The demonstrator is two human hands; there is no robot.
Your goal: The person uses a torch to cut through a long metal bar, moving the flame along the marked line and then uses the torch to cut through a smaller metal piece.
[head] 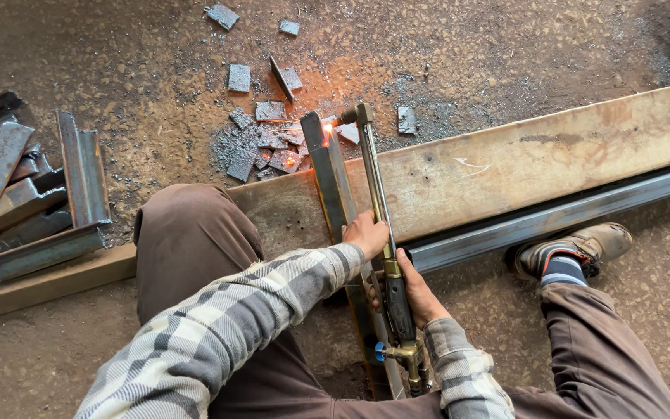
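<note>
Both hands (pixel 385 260) on cutting torch (pixel 378 209), nozzle pointing away.

My long brass-and-steel cutting torch (pixel 378 225) lies along the dark steel angle bar (pixel 335 194), its lit tip at the bar's far end.
</note>
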